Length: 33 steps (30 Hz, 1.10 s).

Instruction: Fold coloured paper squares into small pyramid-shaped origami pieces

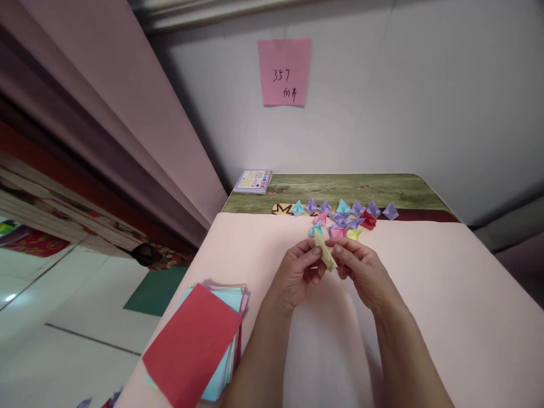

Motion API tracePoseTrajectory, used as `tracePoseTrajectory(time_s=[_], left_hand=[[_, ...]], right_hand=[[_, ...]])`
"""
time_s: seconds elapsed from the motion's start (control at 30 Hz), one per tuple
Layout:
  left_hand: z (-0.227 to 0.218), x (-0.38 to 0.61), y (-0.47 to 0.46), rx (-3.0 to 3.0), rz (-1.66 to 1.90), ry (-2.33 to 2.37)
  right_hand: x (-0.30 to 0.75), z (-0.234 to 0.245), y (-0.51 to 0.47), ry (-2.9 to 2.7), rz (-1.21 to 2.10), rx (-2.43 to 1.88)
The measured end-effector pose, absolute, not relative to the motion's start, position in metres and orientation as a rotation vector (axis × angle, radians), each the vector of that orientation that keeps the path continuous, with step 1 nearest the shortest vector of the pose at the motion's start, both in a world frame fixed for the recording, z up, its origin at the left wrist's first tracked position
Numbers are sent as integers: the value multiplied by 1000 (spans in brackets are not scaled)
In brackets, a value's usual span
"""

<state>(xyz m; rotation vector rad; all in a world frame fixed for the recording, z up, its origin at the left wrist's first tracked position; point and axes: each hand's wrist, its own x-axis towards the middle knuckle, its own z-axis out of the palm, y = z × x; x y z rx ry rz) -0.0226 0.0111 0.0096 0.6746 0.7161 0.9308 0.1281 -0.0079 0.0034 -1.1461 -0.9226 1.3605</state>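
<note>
A pale yellow piece of folded paper is held up above the pink table covering, pinched between both hands. My left hand grips its left side with thumb and fingers. On the other side, my right hand closes thumb and fingertips on its right edge. Just beyond my fingers lie several small folded paper boats in purple, blue, pink, red and yellow. A blue paper boat sits right behind the yellow piece, partly hidden by it.
A stack of coloured paper sheets with a red sheet on top lies at the table's left edge. Small printed cards rest at the back left corner. A pink note hangs on the white wall, and a pink curtain falls at left.
</note>
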Motion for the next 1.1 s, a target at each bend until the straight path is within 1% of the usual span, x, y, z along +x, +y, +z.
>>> tracePoseTrajectory(time_s=[0.07,0.4,0.63,0.8,1.1], left_hand=[[9,-24,11,678,914,724],[4,-25,12,591,876,641],[5,-26,12,605,848,620],[5,-28,11,666,806,589],[5,-29,12,635,794,598]], right_hand=[[129,5,-8,-904,1469,-1157],[132,7,-11,-747,1625,-1078],[134,4,-11,-858,1589,-1093],[139,5,-11,-854,1628,-1107],[137,6,-13,-805,1721,-1005]])
